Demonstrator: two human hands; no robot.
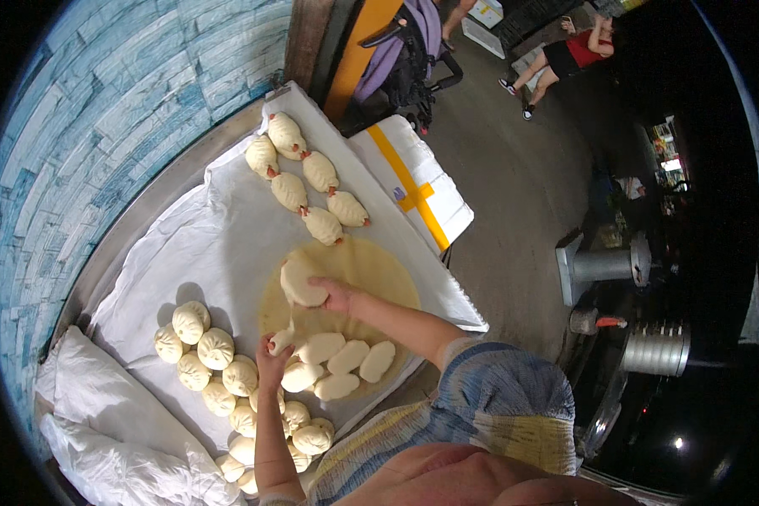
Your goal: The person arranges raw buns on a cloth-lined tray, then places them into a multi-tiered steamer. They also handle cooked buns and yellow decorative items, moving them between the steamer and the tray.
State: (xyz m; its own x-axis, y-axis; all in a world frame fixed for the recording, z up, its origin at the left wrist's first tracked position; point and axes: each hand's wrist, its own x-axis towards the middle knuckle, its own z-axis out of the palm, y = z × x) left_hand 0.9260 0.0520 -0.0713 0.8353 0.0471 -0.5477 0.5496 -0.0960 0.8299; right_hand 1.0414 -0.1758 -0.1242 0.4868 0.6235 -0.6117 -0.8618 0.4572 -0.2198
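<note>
My right hand (336,295) grips a large smooth lump of white dough (302,281) above a round yellowish board (386,272). In my left hand (274,360) is a smaller dough piece (282,342), held nearer my body. A thin stretched strand of dough links the two. Several flattened oval dough pieces (349,358) lie on the near part of the board, beside my left hand. Pleated buns (215,348) sit grouped on a white cloth (183,265) to the left, some partly hidden by my left forearm. Sausage-filled dough rolls (322,226) rest beyond the board.
Bunched white cloth (120,417) covers the near left corner. A light-blue brick-patterned wall (133,95) borders the left side. A taped white foam box (424,183) stands past the table's right edge. A stroller (417,69) and a person (569,54) are farther off.
</note>
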